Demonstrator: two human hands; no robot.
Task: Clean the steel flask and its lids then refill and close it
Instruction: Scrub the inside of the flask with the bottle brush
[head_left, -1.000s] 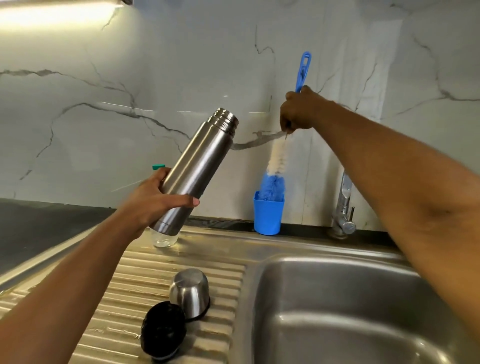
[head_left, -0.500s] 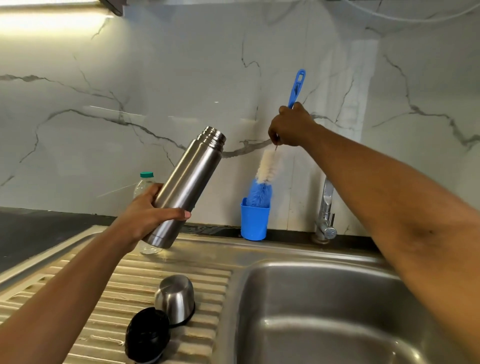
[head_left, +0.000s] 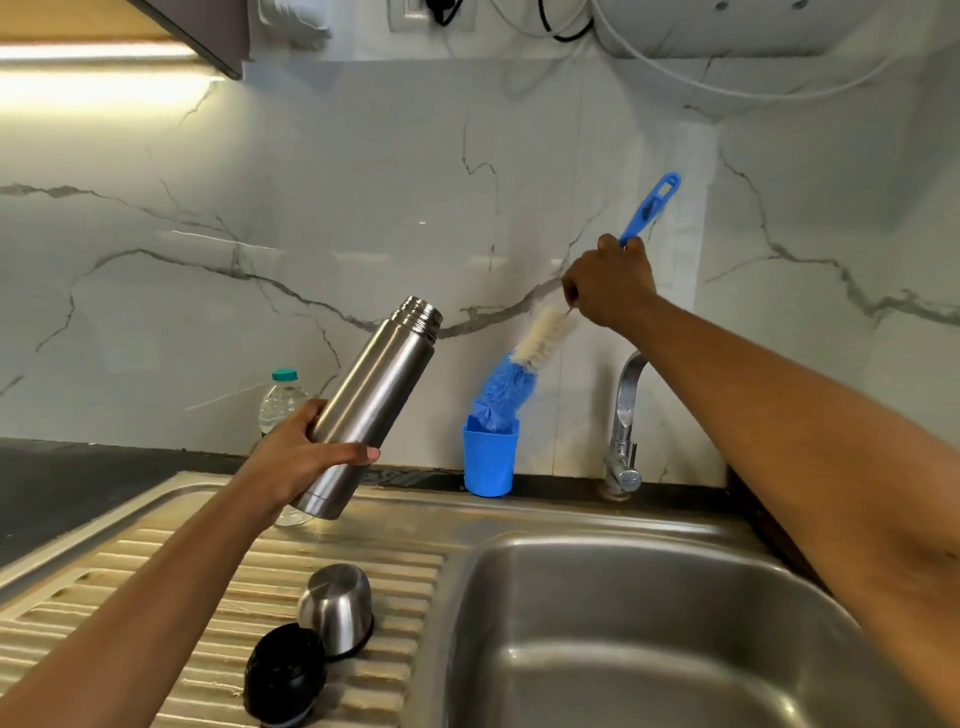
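We hold flask and brush above the sink

Our left hand (head_left: 298, 457) grips the tilted steel flask (head_left: 371, 402); our right hand (head_left: 610, 283), raised higher, closes around the bottle brush (head_left: 524, 364).

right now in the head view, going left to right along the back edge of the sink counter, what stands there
plastic bottle → blue cup → tap

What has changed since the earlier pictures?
The right hand has tilted the brush, handle rightward, and drawn it a little out of the blue cup; its tip is still inside. The left hand still holds the flask tilted; the steel lid and black lid stay on the drainboard.
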